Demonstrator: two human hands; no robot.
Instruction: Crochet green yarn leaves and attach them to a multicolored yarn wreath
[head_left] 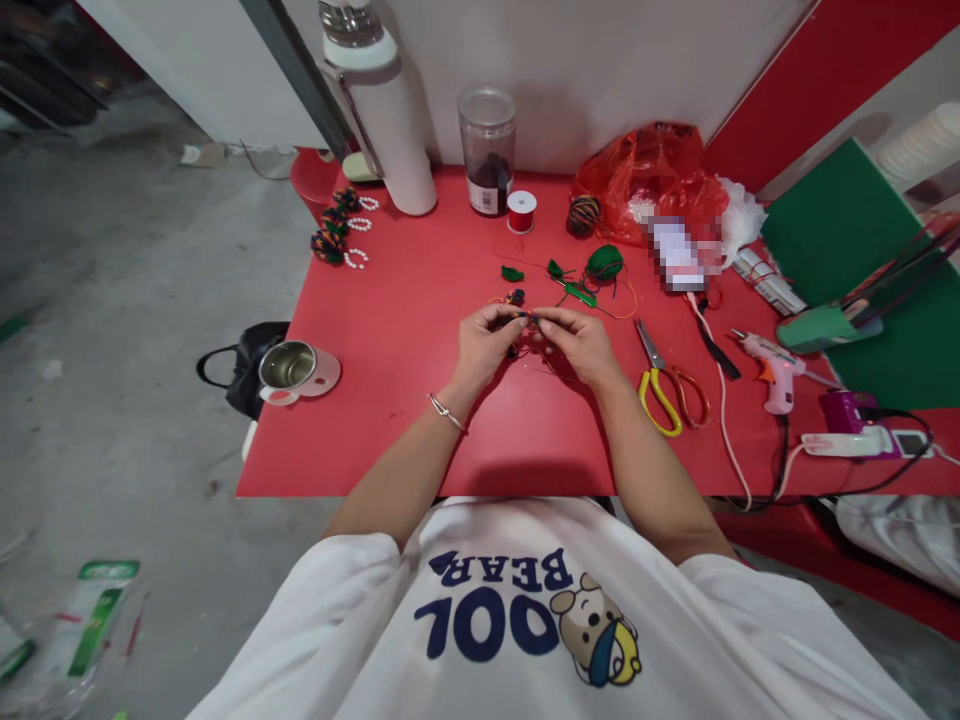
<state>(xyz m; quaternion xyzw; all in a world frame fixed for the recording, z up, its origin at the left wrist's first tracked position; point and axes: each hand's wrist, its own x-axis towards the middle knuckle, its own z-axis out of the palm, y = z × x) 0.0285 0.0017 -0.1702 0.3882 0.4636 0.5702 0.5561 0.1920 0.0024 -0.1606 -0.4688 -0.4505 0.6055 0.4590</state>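
My left hand (487, 345) and my right hand (576, 345) meet over the red table, thumbs and fingertips pinching a small piece of dark multicoloured yarn (528, 318) between them. Much of that piece is hidden by the fingers. Just beyond them lies a small dark yarn bit (515, 297). Farther back are a green crochet hook (579, 293), a green yarn ball (604, 263) and a small green knitted leaf-like piece (512, 273). Scissors (660, 375) with one yellow and one orange-red handle lie right of my right hand.
A white flask (390, 120), a clear jar (487, 150) and a red thread spool (521, 212) stand at the back. Yarn ornaments with bead loops (328, 245) lie back left; a metal mug (300, 370) is at the left edge. A pink glue gun (774, 372) and cables lie right.
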